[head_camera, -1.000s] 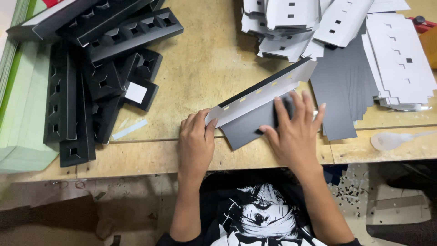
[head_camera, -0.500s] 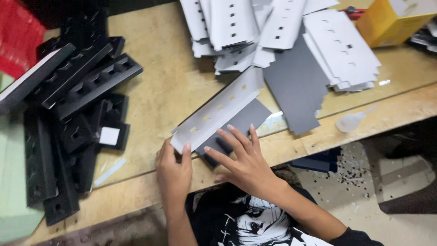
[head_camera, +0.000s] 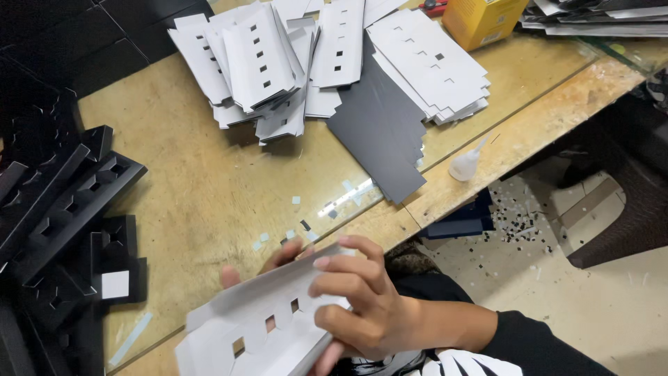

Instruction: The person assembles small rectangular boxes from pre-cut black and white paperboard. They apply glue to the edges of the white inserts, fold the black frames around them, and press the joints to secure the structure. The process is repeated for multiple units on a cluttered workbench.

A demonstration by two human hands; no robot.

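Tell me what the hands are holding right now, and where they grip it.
A white die-cut card sheet: right hand pinches its folded upper edge, left hand's fingertips support it from behind.

Folded trays [head_camera: 66, 209] crowd the table's [head_camera: 209, 188] left edge. Punched card sheets [head_camera: 278, 63] pile along the far edge, flat sheets [head_camera: 379, 132] just right of them. A glue bottle [head_camera: 465, 164] lies at the near edge, a box [head_camera: 483, 19] at the far right corner.

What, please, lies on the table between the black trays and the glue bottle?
In the head view, only bare tabletop with small paper scraps lies between black trays and glue bottle.
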